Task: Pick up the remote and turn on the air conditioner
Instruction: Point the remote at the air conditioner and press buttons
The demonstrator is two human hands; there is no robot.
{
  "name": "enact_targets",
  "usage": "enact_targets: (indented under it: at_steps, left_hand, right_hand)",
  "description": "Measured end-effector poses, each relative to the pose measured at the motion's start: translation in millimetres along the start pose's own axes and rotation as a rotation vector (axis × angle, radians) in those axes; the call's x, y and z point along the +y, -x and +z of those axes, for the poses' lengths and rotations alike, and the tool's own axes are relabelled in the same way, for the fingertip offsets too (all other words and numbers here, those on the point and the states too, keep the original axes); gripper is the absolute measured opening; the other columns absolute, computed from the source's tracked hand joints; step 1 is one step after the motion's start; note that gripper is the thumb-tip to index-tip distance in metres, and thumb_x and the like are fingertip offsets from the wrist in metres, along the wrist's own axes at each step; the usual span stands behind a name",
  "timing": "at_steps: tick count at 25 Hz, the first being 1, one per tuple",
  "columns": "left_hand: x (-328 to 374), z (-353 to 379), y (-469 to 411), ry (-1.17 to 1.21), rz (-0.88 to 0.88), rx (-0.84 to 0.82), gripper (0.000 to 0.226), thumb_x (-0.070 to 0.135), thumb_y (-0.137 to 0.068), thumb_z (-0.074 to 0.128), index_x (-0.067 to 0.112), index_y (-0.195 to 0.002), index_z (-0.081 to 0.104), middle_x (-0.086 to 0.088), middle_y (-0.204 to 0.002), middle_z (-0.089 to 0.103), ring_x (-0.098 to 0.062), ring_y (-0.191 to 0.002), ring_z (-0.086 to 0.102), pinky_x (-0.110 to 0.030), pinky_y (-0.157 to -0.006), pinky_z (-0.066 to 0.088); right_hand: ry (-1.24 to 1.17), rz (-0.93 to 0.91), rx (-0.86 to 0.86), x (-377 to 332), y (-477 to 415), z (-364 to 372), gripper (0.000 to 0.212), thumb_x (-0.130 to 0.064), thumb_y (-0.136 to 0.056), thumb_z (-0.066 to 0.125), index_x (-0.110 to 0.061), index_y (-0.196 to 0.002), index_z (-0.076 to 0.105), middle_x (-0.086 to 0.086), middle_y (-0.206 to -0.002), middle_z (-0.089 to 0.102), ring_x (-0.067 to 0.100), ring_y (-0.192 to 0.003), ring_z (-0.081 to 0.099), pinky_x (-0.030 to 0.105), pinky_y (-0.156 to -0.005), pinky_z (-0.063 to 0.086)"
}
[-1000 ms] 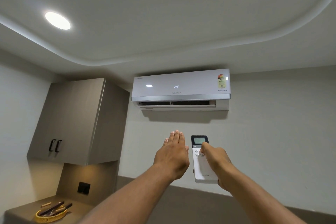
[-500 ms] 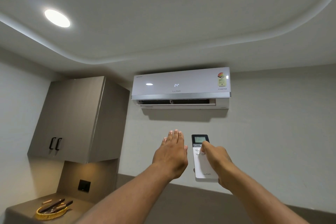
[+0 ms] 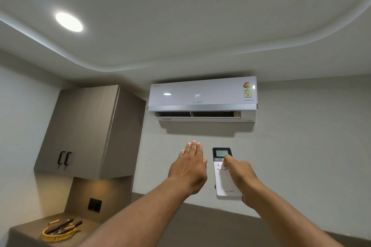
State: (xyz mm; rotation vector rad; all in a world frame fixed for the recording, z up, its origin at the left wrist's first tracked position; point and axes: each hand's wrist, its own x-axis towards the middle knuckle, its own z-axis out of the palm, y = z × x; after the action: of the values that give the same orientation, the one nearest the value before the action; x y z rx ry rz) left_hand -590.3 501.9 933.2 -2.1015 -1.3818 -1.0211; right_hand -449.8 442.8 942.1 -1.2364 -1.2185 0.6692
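The remote [image 3: 225,174] stands upright just right of the frame's centre, in the lower half, white with a dark top holding a small lit screen. The right hand [image 3: 242,179] grips it from the right side, fingers wrapped behind its body and the thumb laid across the buttons under the screen; whether the thumb actually presses one is hard to tell from this angle. Just beside it to the left, apart from the remote, the left hand [image 3: 189,168] is raised flat with its back to the camera, fingers straight, held together, grasping nothing. Above both hands, on the wall, hangs the air conditioner [image 3: 202,98], its front showing "24" and its lower flap open. A wall cabinet [image 3: 86,130] with two dark handles fills the middle left. In the lower left corner a counter [image 3: 30,228] carries a yellow basket [image 3: 58,234] of dark tools. Two round ceiling lights [image 3: 68,21] glow at the upper left and top right.
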Motion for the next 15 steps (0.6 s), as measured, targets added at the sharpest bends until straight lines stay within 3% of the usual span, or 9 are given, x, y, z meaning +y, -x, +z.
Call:
enact_targets:
  at_steps: [9, 13, 15]
  left_hand:
    - [-5.3, -5.7, 3.2, 0.001, -0.008, 0.003, 0.058, 0.037, -0.101, 0.014, 0.013, -0.151, -0.001, -0.005, -0.161, -0.004, -0.019, -0.146, -0.005, -0.032, -0.114, 0.001]
    - [-8.9, -8.2, 3.3, 0.007, -0.008, 0.01, 0.058, 0.037, -0.1, 0.014, 0.012, -0.151, -0.001, -0.006, -0.161, -0.003, -0.018, -0.147, -0.004, -0.031, -0.113, 0.0]
    - [-9.8, -9.9, 3.3, 0.01, -0.007, 0.014, 0.058, 0.037, -0.1, 0.014, 0.012, -0.151, 0.0, -0.006, -0.161, -0.002, -0.018, -0.147, -0.004, -0.031, -0.113, 0.0]
  right_hand:
    - [-0.001, -0.001, 0.017, -1.7, 3.0, 2.5, 0.028, -0.03, -0.086, 0.051, -0.008, -0.095, 0.066, 0.026, -0.101, 0.076, 0.046, -0.1, 0.073, 0.051, -0.094, 0.057]
    - [-0.002, -0.002, 0.011, -4.5, 2.8, 2.1, 0.032, -0.029, -0.084, 0.051, -0.005, -0.097, 0.068, 0.026, -0.1, 0.076, 0.045, -0.099, 0.074, 0.041, -0.079, 0.056]
    - [-0.002, -0.007, 0.009, -5.5, 2.2, 1.7, 0.034, -0.029, -0.084, 0.051, -0.004, -0.099, 0.068, 0.027, -0.101, 0.076, 0.046, -0.099, 0.074, 0.043, -0.083, 0.058]
